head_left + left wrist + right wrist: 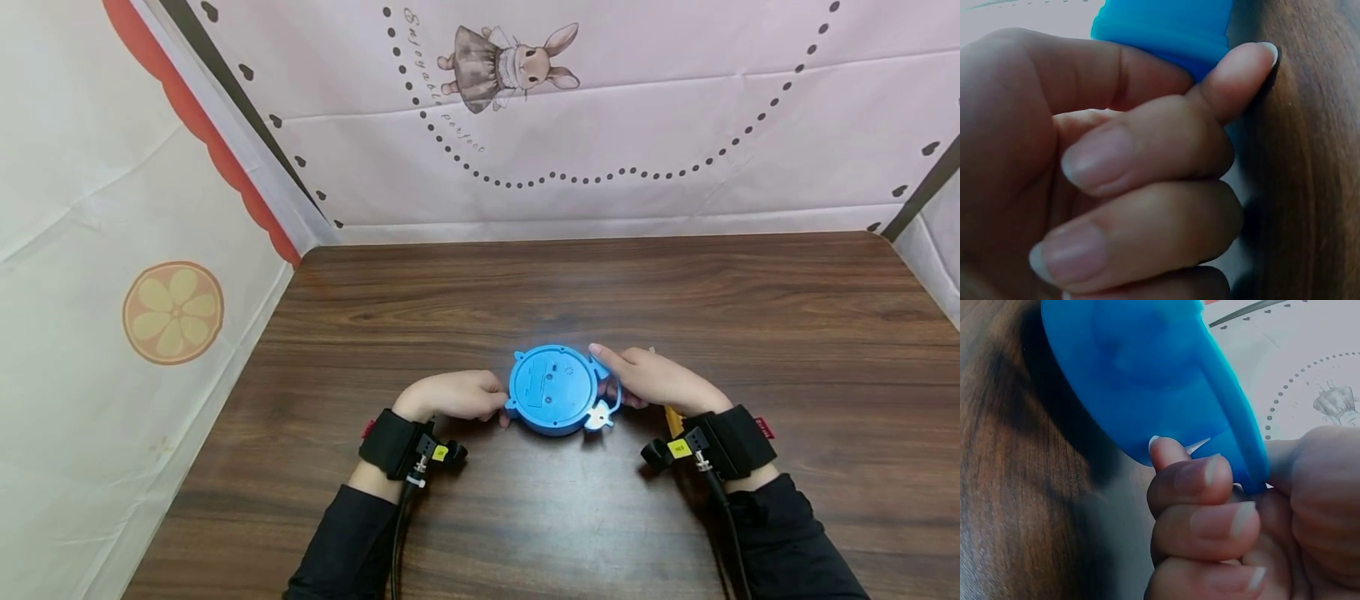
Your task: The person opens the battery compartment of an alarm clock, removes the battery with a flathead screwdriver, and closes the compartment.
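On left side, our left hand (465, 395) is pinching edge of blue round thing (551, 387) with thumb and finger, other fingers curling in. Between our hands, over brown table (570, 521), we are holding blue thing, small white piece (599, 416) at its near right edge. Farther right, our right hand (654, 379) is gripping its side, thumb on top.

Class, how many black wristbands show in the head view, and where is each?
2: the left wristband sits left of the round blue object; the right wristband sits to its right.
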Motion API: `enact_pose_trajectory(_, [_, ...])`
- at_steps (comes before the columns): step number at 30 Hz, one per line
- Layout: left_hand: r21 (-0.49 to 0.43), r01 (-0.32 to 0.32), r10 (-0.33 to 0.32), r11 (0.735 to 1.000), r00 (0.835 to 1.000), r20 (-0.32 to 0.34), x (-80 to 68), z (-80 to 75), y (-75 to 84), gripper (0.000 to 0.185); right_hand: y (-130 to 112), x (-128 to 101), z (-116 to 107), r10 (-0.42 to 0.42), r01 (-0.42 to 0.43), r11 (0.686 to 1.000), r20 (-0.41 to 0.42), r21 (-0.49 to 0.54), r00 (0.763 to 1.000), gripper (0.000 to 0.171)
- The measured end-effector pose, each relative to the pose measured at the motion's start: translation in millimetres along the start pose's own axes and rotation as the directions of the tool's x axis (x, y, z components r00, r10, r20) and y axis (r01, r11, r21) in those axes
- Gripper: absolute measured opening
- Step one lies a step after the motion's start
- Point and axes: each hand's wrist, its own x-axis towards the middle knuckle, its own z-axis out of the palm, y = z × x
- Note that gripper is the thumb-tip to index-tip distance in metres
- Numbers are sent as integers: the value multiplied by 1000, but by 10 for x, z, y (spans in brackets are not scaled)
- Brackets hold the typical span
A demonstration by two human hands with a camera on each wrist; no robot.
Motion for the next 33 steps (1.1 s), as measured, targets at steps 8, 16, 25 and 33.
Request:
enact_pose_trajectory(8, [27, -10, 10, 1000, 1000, -7, -14, 11, 26, 34, 33, 36, 28, 11, -11, 999, -11, -34, 1000, 63])
enact_pose_trajectory(16, [47, -15, 16, 999, 1000, -23, -9, 14, 17, 34, 78, 83, 48, 34, -35, 999, -20, -40, 999, 66])
enact_pose_trajectory(25, [128, -12, 29, 992, 991, -131, -14, 0, 42, 32, 73, 86, 65, 40, -43, 997, -41, -69, 998, 66])
enact_pose_trajectory(33, [207, 0, 131, 978, 773, -621, -102, 56, 285, 22, 33, 61, 65, -14, 11, 998, -59, -56, 998, 50])
